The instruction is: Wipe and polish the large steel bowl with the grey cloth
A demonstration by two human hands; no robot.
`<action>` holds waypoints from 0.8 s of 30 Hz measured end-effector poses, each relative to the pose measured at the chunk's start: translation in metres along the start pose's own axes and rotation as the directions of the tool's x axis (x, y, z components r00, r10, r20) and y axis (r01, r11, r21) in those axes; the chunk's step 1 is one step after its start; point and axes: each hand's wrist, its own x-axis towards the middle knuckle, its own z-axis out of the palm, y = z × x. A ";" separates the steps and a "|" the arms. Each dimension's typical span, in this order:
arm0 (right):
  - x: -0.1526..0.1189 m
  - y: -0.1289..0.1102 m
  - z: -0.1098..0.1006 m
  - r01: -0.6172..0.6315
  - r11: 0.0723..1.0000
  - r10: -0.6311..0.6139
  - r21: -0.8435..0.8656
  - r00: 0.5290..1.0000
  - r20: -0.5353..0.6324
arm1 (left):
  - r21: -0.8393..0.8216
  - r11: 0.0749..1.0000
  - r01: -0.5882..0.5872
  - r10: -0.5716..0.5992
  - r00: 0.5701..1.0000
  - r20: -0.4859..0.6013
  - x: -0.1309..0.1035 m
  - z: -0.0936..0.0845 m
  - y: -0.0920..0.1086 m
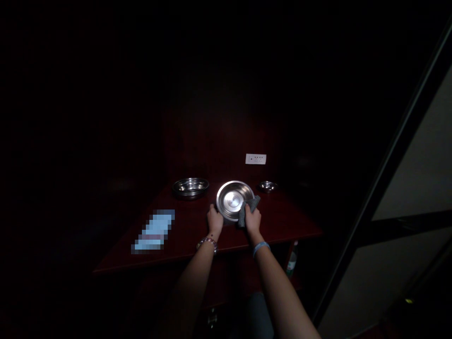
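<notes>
A shiny round metal basin [233, 199] is tilted up above the dark red table [190, 238], its inside facing me. My left hand [214, 220] grips the basin at its lower left rim. On the lower right side, my right hand [253, 218] holds a grey cloth [242, 217] against the rim and inner wall. Behind to the left, more metal basins [190, 187] rest nested on the table. A smaller metal bowl [268, 186] sits at the back right.
A pixelated light blue item [154, 231] lies on the table's left side. The back wall has a white socket panel [256, 159]. Below the right part of the tabletop stands a bottle [292, 262]. Light panels in a dark frame [402, 227] rise at the right.
</notes>
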 end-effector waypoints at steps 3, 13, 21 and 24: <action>0.002 0.002 0.001 -0.001 1.000 0.001 -0.008 1.000 -0.003 | 0.023 0.999 0.033 -0.034 0.999 0.039 0.001 0.000 -0.001; 0.003 0.004 0.001 0.008 1.000 -0.008 -0.021 1.000 -0.020 | -0.026 0.998 0.064 -0.064 0.998 0.029 0.000 -0.002 0.004; 0.004 0.004 0.002 0.010 0.999 -0.011 -0.038 1.000 -0.027 | -0.025 0.997 0.067 -0.066 0.996 0.061 -0.001 0.000 0.004; 0.005 0.005 0.003 0.002 0.999 -0.003 -0.049 1.000 -0.026 | -0.019 0.999 0.047 -0.045 0.994 0.098 -0.001 0.000 0.005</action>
